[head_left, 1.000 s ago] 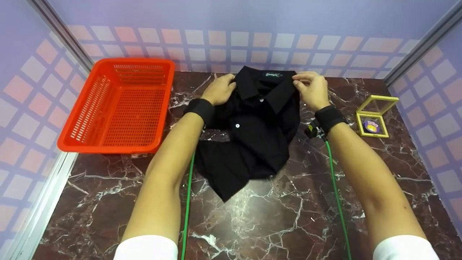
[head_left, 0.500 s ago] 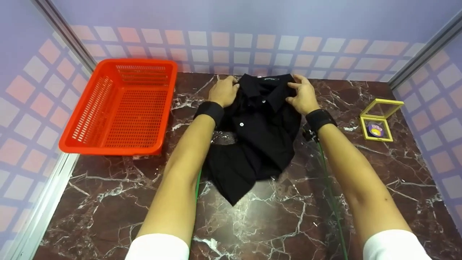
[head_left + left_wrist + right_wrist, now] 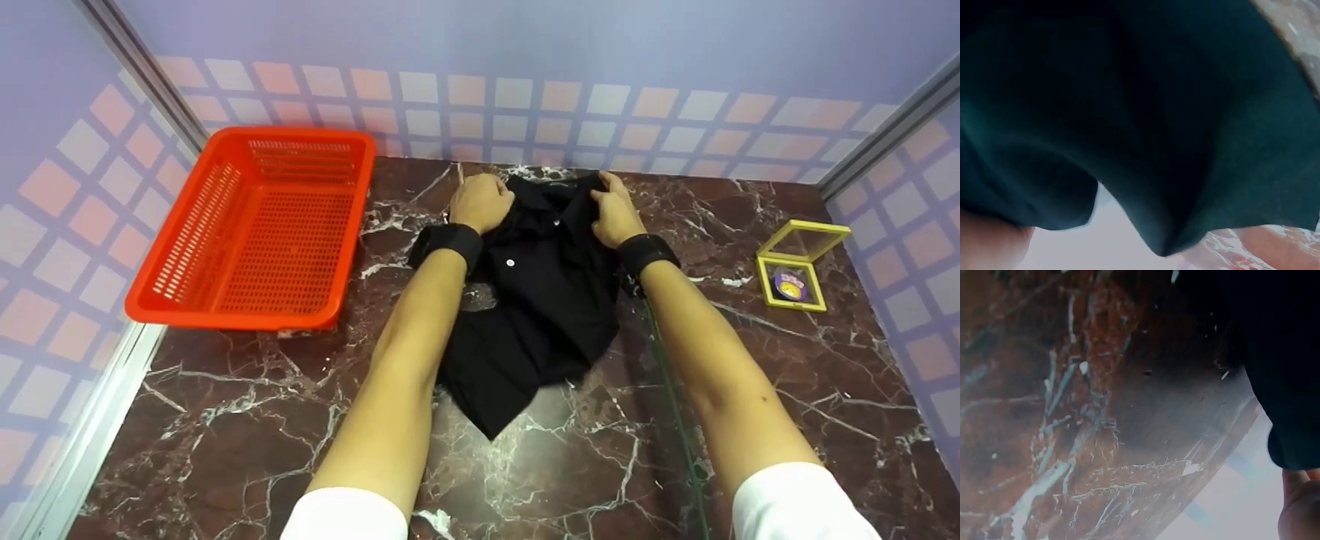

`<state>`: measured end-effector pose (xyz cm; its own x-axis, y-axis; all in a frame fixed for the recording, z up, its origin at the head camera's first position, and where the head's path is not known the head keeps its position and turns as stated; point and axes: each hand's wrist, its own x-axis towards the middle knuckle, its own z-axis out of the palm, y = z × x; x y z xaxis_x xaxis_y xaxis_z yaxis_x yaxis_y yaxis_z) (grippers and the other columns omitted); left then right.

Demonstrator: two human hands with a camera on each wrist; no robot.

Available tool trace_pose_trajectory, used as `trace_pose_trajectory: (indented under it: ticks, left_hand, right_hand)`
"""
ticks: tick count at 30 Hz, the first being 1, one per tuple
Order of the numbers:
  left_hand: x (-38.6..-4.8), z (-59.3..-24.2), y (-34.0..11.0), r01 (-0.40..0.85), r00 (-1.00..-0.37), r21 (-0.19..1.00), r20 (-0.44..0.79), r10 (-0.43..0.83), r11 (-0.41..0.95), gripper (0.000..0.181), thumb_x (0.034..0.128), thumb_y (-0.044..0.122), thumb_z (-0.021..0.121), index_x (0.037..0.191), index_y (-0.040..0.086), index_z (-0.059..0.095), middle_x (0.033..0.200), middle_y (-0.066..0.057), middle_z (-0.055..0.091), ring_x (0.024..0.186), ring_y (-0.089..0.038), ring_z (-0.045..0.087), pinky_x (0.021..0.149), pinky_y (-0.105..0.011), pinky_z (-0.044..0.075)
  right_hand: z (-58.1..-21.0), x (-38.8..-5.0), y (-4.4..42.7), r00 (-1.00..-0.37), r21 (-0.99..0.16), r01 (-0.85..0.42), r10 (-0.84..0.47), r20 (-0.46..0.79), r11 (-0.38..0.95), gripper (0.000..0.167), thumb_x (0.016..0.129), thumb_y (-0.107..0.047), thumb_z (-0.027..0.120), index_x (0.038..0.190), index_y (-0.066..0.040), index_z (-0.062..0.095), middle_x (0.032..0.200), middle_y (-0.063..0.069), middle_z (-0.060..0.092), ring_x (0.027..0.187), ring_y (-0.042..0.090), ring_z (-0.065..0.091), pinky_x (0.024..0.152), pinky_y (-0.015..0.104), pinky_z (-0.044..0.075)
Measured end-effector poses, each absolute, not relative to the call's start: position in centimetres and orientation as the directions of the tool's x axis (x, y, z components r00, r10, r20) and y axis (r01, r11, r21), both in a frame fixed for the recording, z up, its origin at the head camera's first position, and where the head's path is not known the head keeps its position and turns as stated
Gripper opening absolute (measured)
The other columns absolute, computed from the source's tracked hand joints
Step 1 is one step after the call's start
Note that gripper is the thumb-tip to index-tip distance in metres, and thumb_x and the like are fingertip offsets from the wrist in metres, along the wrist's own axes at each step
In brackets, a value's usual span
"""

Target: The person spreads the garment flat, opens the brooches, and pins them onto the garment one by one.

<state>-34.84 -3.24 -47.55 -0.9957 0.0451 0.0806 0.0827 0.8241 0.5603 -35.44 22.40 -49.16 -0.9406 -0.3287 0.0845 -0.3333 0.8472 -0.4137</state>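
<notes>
A black collared shirt (image 3: 555,300) lies bunched on the marble table, its collar toward the back wall and one corner pointing to the front. My left hand (image 3: 481,202) grips the cloth at the left of the collar. At the collar's right side my right hand (image 3: 617,212) pinches the fabric between thumb and fingers. Dark cloth (image 3: 1157,101) fills most of the left wrist view, with a bit of hand at its lower left. In the right wrist view, fingers (image 3: 1300,506) touch the shirt's edge (image 3: 1297,433) at the right.
A red plastic basket (image 3: 341,300) stands at the left on the table (image 3: 247,420). At the right is a small yellow-framed case (image 3: 796,306), its lid raised, with a round purple item (image 3: 790,286) inside. A tiled wall (image 3: 480,97) bounds the back; a green cable runs beside the right arm.
Both hands have come down a little with the collar, which now sits lower and more crumpled. The left hand has also shifted right and the right hand left, nearer each other.
</notes>
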Motion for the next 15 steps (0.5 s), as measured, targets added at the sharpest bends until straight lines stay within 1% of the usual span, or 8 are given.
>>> trace_pose_trajectory:
  ticks: [1, 3, 4, 6, 8, 9, 11, 15]
  left_hand:
    - [-34.8, -47.6, -3.4, 0.098, -0.995, 0.557, 0.081, 0.063, 0.825, 0.018, 0.0898, 0.025, 0.056, 0.076, 0.016, 0.064, 0.085, 0.001, 0.066, 0.081, -0.020, 0.062, 0.079, -0.037, 0.051]
    - [-34.8, -47.6, -3.7, 0.127, -0.992, 0.547, 0.073, 0.104, 0.827, 0.021, 0.0890, 0.031, 0.058, 0.081, 0.015, 0.070, 0.091, 0.000, 0.069, 0.086, -0.020, 0.063, 0.083, -0.037, 0.051]
    - [-34.7, -47.7, -3.8, 0.141, -0.990, 0.537, 0.066, 0.126, 0.832, 0.023, 0.0896, 0.033, 0.058, 0.088, 0.015, 0.073, 0.097, 0.000, 0.070, 0.092, -0.020, 0.064, 0.088, -0.036, 0.050]
    - [-34.5, -47.8, -4.0, 0.173, -0.983, 0.502, 0.040, 0.177, 0.847, 0.034, 0.0927, 0.036, 0.057, 0.109, 0.012, 0.074, 0.116, -0.003, 0.069, 0.109, -0.022, 0.063, 0.099, -0.038, 0.045]
    - [-34.4, -48.1, -4.1, 0.193, -0.976, 0.451, 0.001, 0.216, 0.871, 0.044, 0.0969, 0.037, 0.053, 0.126, 0.007, 0.068, 0.131, -0.007, 0.063, 0.124, -0.025, 0.056, 0.107, -0.040, 0.038]
    - [-34.3, -48.3, -4.1, 0.201, -0.973, 0.420, -0.021, 0.231, 0.885, 0.047, 0.0989, 0.037, 0.051, 0.131, 0.005, 0.064, 0.135, -0.008, 0.059, 0.129, -0.026, 0.052, 0.109, -0.041, 0.036]
    - [-34.3, -48.6, -4.1, 0.205, -0.966, 0.369, -0.075, 0.248, 0.907, 0.050, 0.1022, 0.036, 0.047, 0.138, 0.004, 0.059, 0.144, -0.010, 0.052, 0.135, -0.028, 0.045, 0.110, -0.044, 0.032]
    - [-34.5, -49.3, -4.4, 0.161, -0.958, 0.299, -0.180, 0.221, 0.941, 0.049, 0.1049, 0.036, 0.042, 0.140, 0.005, 0.058, 0.149, -0.011, 0.047, 0.139, -0.030, 0.039, 0.108, -0.046, 0.031]
  right_hand:
    - [-49.2, -35.4, 22.4, -0.938, -0.406, -0.339, -0.336, 0.081, 0.849, 0.057, 0.078, 0.013, 0.058, 0.133, 0.023, 0.048, 0.159, 0.029, 0.022, 0.146, 0.046, 0.023, 0.119, 0.046, 0.023]
    - [-49.5, -35.5, 22.4, -0.934, -0.376, -0.352, -0.350, 0.075, 0.857, 0.055, 0.078, 0.013, 0.055, 0.131, 0.024, 0.048, 0.160, 0.029, 0.021, 0.146, 0.047, 0.021, 0.120, 0.047, 0.022]
    - [-49.6, -35.6, 22.4, -0.934, -0.367, -0.352, -0.350, 0.075, 0.861, 0.054, 0.078, 0.014, 0.053, 0.130, 0.025, 0.048, 0.160, 0.029, 0.021, 0.146, 0.048, 0.021, 0.120, 0.048, 0.022]
    - [-50.1, -35.5, 22.2, -0.933, -0.345, -0.355, -0.350, 0.080, 0.869, 0.052, 0.078, 0.013, 0.052, 0.129, 0.026, 0.048, 0.160, 0.030, 0.021, 0.146, 0.048, 0.020, 0.120, 0.048, 0.020]
    - [-50.5, -35.4, 22.1, -0.938, -0.337, -0.346, -0.334, 0.095, 0.876, 0.051, 0.080, 0.013, 0.050, 0.129, 0.026, 0.048, 0.159, 0.030, 0.022, 0.147, 0.047, 0.021, 0.121, 0.047, 0.019]
    - [-50.7, -35.3, 22.1, -0.941, -0.341, -0.337, -0.320, 0.107, 0.878, 0.051, 0.080, 0.012, 0.051, 0.130, 0.025, 0.048, 0.159, 0.030, 0.023, 0.147, 0.047, 0.022, 0.121, 0.046, 0.019]
    - [-50.8, -35.1, 22.2, -0.948, -0.357, -0.317, -0.290, 0.129, 0.879, 0.052, 0.082, 0.010, 0.054, 0.132, 0.024, 0.048, 0.159, 0.030, 0.025, 0.146, 0.046, 0.024, 0.121, 0.046, 0.020]
    - [-50.3, -34.7, 22.6, -0.955, -0.420, -0.296, -0.253, 0.156, 0.858, 0.053, 0.086, 0.006, 0.063, 0.135, 0.021, 0.048, 0.159, 0.028, 0.028, 0.146, 0.043, 0.026, 0.120, 0.045, 0.023]
